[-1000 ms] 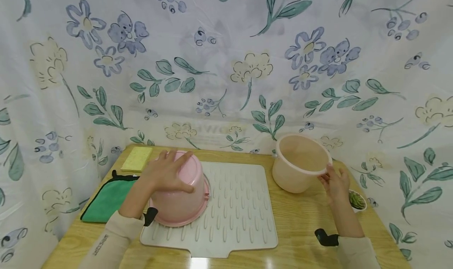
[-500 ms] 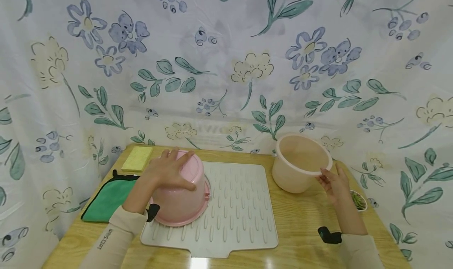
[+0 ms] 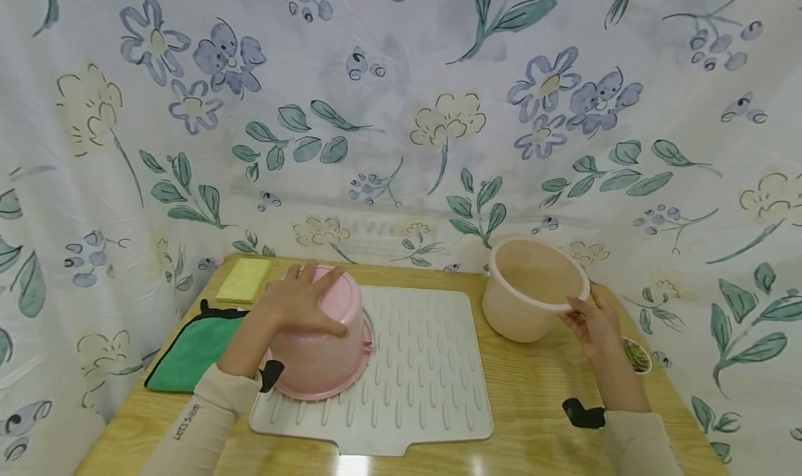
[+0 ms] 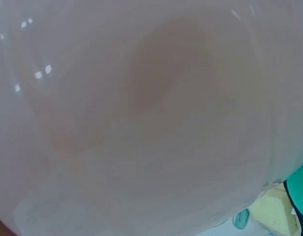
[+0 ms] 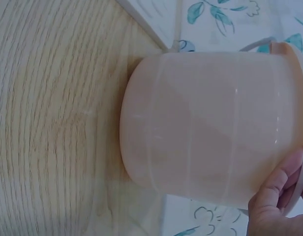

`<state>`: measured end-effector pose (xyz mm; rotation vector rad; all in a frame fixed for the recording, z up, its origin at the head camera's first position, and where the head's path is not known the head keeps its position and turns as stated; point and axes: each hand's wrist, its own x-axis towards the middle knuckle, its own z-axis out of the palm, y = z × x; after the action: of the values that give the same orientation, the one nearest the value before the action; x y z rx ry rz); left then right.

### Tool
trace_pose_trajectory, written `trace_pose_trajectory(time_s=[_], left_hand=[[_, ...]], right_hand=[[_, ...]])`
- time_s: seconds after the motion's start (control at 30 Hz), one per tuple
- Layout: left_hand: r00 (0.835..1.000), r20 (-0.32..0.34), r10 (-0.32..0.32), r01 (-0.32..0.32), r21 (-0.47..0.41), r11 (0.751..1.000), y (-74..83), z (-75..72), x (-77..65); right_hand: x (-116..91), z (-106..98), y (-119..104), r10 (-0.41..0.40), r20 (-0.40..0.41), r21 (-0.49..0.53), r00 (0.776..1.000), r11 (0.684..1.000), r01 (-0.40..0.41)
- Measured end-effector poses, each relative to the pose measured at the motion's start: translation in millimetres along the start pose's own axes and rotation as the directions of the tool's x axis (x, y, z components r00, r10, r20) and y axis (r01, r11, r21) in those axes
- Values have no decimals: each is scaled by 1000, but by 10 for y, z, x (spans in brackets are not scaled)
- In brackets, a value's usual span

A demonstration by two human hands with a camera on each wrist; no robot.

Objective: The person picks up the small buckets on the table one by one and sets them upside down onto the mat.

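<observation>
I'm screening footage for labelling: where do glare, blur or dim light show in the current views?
Head: evenly lit, with bright glare patches on the near edge of the table; left wrist: dim, the pink bucket filling most of the frame with little crisp detail, small white highlights at upper left; right wrist: dimmish, tiny highlights on the peach bucket, wood grain clear.

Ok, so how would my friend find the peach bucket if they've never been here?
Start at the wooden table in front of the flowery curtain. Look right of the white draining board for the peach bucket. Its opening faces up, while the pink bucket on the board is upside down.
</observation>
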<state>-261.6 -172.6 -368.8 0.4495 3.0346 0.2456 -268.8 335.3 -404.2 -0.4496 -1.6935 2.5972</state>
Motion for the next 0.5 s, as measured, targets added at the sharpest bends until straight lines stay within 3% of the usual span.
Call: trace_pose_trajectory(time_s=[0.23, 0.5], left_hand=[[1000, 11, -2, 2, 3, 1000, -1, 3, 7], [1000, 4, 4, -4, 12, 1000, -18, 22, 13]], right_hand=[[6, 21, 43, -27, -13, -4, 1000, 1000, 27], [51, 44, 110, -51, -109, 163, 993, 984, 68]])
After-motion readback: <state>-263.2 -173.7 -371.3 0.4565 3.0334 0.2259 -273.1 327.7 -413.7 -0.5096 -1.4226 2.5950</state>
